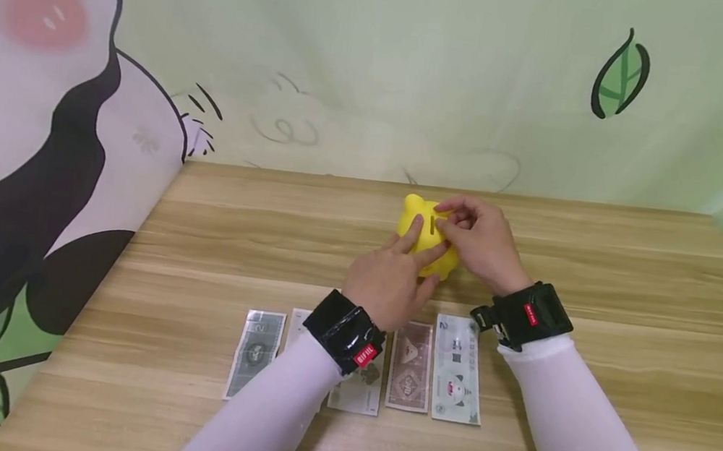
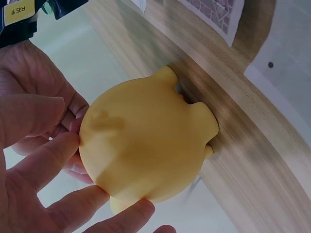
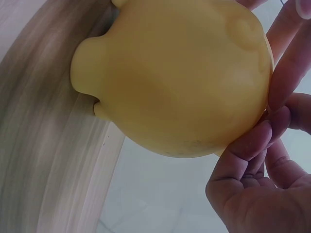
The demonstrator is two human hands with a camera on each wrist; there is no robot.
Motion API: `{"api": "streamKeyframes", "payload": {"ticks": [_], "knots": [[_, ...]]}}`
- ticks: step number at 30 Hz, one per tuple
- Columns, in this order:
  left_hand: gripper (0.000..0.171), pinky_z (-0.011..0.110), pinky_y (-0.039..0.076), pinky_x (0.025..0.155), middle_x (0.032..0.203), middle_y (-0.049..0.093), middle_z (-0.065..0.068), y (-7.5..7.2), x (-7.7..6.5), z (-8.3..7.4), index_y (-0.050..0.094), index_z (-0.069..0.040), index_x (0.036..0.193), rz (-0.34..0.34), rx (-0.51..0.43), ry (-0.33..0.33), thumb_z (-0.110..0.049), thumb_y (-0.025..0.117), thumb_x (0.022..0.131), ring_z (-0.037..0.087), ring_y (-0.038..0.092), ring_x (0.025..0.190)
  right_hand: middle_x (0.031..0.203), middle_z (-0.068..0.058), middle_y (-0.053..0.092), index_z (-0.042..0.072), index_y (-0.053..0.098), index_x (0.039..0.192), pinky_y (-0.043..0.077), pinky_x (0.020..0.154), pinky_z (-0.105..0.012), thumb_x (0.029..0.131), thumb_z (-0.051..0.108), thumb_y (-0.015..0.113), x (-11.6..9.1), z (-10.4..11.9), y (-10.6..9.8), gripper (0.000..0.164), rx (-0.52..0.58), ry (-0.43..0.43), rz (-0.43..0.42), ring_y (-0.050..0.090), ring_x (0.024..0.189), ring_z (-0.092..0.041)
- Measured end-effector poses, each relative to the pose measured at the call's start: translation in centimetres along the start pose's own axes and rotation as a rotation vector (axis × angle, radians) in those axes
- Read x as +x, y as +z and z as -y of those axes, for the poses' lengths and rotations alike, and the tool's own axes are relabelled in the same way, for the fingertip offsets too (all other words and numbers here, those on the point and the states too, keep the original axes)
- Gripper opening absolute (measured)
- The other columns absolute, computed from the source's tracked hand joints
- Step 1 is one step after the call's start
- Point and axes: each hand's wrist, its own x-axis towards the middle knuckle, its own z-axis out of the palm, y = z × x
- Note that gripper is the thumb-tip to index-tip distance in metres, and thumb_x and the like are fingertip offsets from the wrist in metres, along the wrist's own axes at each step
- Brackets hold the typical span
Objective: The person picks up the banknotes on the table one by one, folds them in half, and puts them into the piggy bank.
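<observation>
A yellow piggy bank (image 1: pixel 427 211) with a narrow dark slot in its top stands near the back of the table. My left hand (image 1: pixel 385 282) lies over its near side, fingers spread and fairly straight, fingertips touching its surface. Beside the slot, my right hand (image 1: pixel 487 245) has bent fingers, with thumb and index finger close to the opening. In the right wrist view, the thumb of that hand (image 3: pixel 257 189) presses against a finger by the piggy bank's edge; whether something thin is between them is hidden.
Several play banknotes lie in a row nearer to me: a grey one (image 1: pixel 255 353), a brownish one (image 1: pixel 409 368) and a pale green one (image 1: pixel 457 373) among them. My left forearm covers part of the row. A printed backdrop (image 1: pixel 376 74) rises behind the wooden table (image 1: pixel 624 280).
</observation>
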Motion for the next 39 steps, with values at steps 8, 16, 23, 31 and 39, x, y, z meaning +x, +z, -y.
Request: {"api": "streamKeyframes", "payload": {"ticks": [8,16,23,31,39], "knots": [[0.051,0.029,0.056,0.051,0.167,0.031,0.013,0.0,-0.1,-0.1,0.044,-0.039,0.155,-0.016,0.008,-0.002,-0.047,0.055,0.106,0.038,0.058,0.136,0.101,-0.009,0.058,0.006,0.068,0.122,0.05,0.065,-0.019,0.101,0.014,0.065,0.0,0.0,-0.1,0.023,-0.002,0.006,0.008,0.056,0.084,-0.023],[0.052,0.033,0.061,0.057,0.167,0.031,0.014,-0.1,-0.1,-0.2,0.044,-0.038,0.155,-0.022,0.003,-0.001,-0.047,0.056,0.105,0.039,0.058,0.137,0.098,-0.007,0.056,0.006,0.07,0.12,0.047,0.064,-0.02,0.101,0.014,0.065,0.1,-0.1,-0.2,0.022,-0.002,0.015,0.003,0.054,0.084,-0.022],[0.054,0.032,0.06,0.056,0.168,0.028,0.014,-0.1,-0.2,-0.2,0.041,-0.038,0.157,-0.004,0.012,0.005,-0.047,0.055,0.106,0.041,0.056,0.138,0.098,-0.007,0.056,0.005,0.07,0.119,0.047,0.066,-0.02,0.101,0.015,0.065,0.1,-0.1,-0.2,0.021,-0.004,0.01,0.005,0.053,0.086,-0.022],[0.058,0.033,0.061,0.061,0.172,0.018,0.012,-0.7,-0.3,-0.3,0.033,-0.039,0.16,0.096,-0.06,-0.007,-0.05,0.05,0.106,0.043,0.045,0.146,0.096,-0.009,0.057,0.003,0.07,0.119,0.049,0.064,-0.02,0.101,0.012,0.064,-0.3,0.1,-0.3,0.021,0.007,0.004,0.006,0.057,0.082,-0.023],[0.058,0.041,0.063,0.082,0.173,0.015,0.015,-1.5,-0.7,-0.2,0.041,-0.03,0.159,0.125,-0.23,-0.036,-0.051,0.05,0.106,0.038,0.045,0.148,0.102,-0.012,0.059,0.004,0.068,0.123,0.048,0.064,-0.021,0.099,0.008,0.064,-1.4,0.8,0.0,0.025,-0.019,-0.002,-0.022,0.056,0.088,-0.024]]}}
